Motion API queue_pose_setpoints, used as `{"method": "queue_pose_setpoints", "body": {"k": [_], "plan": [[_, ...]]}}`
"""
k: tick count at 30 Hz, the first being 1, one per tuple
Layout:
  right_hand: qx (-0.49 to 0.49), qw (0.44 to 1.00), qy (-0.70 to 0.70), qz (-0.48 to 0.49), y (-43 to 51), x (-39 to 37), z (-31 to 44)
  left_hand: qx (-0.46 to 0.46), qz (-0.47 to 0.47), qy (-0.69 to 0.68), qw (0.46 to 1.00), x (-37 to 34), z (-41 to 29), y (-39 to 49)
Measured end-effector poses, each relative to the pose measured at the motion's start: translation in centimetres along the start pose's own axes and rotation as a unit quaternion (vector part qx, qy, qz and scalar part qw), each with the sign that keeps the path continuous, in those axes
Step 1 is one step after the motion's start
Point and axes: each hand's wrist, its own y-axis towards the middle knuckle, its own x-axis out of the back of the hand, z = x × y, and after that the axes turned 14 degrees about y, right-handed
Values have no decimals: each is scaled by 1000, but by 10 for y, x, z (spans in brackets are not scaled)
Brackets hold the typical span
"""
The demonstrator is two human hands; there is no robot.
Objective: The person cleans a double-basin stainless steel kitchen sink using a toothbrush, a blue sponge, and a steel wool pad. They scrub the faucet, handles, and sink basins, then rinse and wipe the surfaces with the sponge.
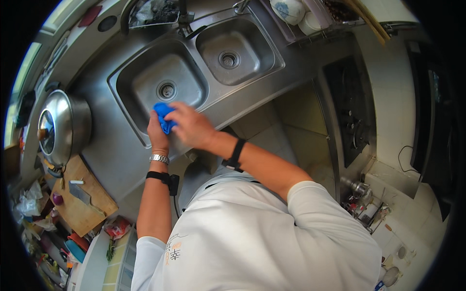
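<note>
A crumpled blue cloth (164,115) is bunched between my two hands over the near edge of the larger sink basin (145,80). My left hand (158,132) grips it from the left, its thumb and fingers partly hidden by the cloth. From the right, my right hand (191,125) has its fingers on the same cloth and looks slightly blurred. Beyond the hands is the basin's round drain strainer (167,91). The smaller basin (251,36) lies to the right, with the faucet (184,27) behind the divider.
A lidded steel pot (69,123) stands left on the counter. Near it, a cleaver (80,192) and a purple onion (57,198) lie on a wooden cutting board (98,207). A dish rack (287,32) holds bowls at the back right, and a black gas cooktop (349,109) is farther right.
</note>
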Motion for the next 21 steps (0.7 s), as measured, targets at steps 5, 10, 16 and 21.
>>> {"method": "queue_pose_setpoints", "body": {"k": [5, 10, 16, 21], "plan": [[36, 998, -36, 39, -17, -88, 34, 67, 159, -288, 942, 71, -8, -31], [22, 997, -45, 51, -32, -104, 46, 59, 170, -348, 920, 98, -7, -56], [-2, 1000, 3, -1, -38, -97, 46, 33, 155, -293, 943, 84, -18, -69], [-83, 995, -7, 51, -44, -64, 38, -14, 14, -225, 974, 78, -24, -65]]}}
